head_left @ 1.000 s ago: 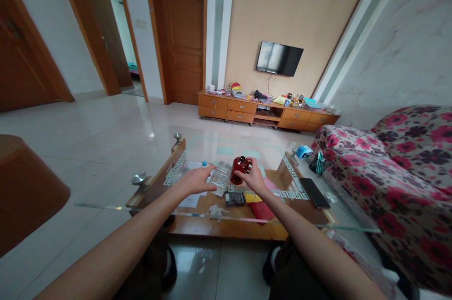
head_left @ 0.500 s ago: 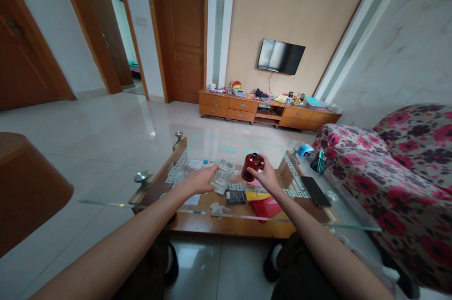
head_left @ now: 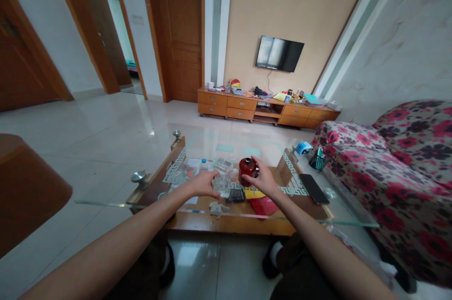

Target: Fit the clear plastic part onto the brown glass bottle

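Note:
My left hand [head_left: 205, 184] is closed round a clear glass piece [head_left: 222, 186] with a cut or ridged surface, whose exact kind I cannot make out. Just beyond it another clear block-like piece [head_left: 223, 165] shows at the glass tabletop. In my right hand [head_left: 263, 177] is a dark red, see-through bottle [head_left: 246, 172] with a short narrow neck. My fingers and thumb wrap its right side, and something like a handle shows there, partly hidden. The bottle is held above the table, a short gap right of the glass piece.
The glass coffee table [head_left: 226, 215] has a wooden lower level with papers, a dark box [head_left: 236, 195] and a red packet [head_left: 263, 206]. A crumpled tissue [head_left: 217, 208] lies near the front. A black phone-like slab [head_left: 313, 189] and a pen holder [head_left: 317, 160] stand right, beside the flowered sofa [head_left: 406, 177].
The bottle has tilted a little toward me and moved slightly left and down. The glass piece in my left hand has turned and separated more from the one behind it.

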Available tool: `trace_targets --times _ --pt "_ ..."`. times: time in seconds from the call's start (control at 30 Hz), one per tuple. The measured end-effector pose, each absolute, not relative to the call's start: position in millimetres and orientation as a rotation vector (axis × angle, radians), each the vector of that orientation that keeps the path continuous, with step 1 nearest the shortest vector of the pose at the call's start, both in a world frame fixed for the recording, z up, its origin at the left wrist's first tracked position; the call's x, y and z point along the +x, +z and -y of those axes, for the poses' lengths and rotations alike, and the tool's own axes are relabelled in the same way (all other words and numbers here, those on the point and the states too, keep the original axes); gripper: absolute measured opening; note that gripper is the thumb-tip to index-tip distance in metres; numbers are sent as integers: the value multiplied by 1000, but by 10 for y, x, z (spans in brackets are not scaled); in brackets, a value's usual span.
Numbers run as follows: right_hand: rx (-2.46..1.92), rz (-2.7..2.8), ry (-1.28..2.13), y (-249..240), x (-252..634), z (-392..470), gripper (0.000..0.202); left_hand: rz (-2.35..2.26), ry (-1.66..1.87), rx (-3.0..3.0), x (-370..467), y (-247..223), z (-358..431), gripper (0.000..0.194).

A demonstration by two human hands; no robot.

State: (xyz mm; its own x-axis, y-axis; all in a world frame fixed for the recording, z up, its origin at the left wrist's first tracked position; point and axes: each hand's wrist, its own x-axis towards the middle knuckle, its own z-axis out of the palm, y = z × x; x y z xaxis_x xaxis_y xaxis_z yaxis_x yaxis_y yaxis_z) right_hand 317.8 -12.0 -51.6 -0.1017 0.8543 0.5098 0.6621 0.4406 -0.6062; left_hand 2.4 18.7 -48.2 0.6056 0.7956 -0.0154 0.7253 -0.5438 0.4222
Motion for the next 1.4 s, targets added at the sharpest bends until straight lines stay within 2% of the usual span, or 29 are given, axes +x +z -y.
trace_targets --times 0.17,0.37,0.6,0.8,1.2,1.4 --pt "-1279 1920 325 -435 3143 233 79 -1268 328 2373 -58 -330 -141 79" --pt "-1215 2065 385 -223 2926 427 79 -1414 437 2363 -189 -21 -62 71" --pt "-1217 2103 375 -153 2686 471 88 -1572 557 2527 -224 130 -16 63" --pt "-1264 2145 296 -148 2672 436 89 -1561 662 2629 -206 219 45 68" --pt "-1342 2177 139 -132 2615 444 87 -1581 578 2694 -136 249 110 58" --pt "-1348 2196 121 -106 2632 467 88 -1589 569 2694 -98 228 118 61"
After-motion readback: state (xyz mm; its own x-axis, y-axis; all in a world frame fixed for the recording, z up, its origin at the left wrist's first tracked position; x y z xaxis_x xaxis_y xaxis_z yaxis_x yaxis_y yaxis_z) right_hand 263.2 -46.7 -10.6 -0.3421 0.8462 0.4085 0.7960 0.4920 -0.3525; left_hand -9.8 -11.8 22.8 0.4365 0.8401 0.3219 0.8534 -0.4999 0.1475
